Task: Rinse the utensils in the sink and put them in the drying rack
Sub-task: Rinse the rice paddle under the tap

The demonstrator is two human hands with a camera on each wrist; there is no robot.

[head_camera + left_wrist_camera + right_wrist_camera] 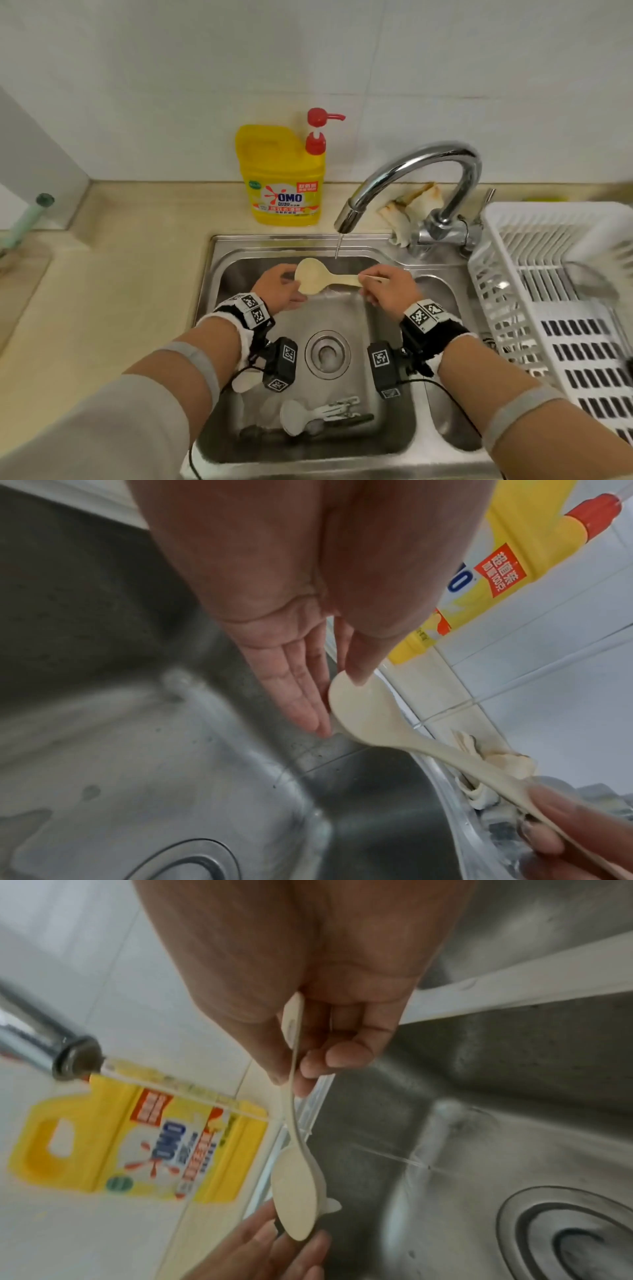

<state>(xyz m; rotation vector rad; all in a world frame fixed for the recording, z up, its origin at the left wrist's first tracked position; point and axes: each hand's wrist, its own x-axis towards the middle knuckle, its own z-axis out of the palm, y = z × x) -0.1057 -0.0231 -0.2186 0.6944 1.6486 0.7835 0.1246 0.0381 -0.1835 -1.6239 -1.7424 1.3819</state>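
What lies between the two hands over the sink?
The cream spoon spans them in the head view: right hand grips its handle, left hand touches its bowl.

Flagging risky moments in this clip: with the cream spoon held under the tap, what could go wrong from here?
1. The right hand pinches only the handle end of the spoon; wet, that grip may slip.
2. The water stream falls beside the bowl, so rinsing may be incomplete.
3. Other utensils lie below; a dropped spoon would land among them.

Open basin floor lies around the drain [327, 354], but utensils [318, 413] crowd the near sink [219, 270] wall, the tap [404, 178] arches overhead, and the rack [561, 308] walls the right.
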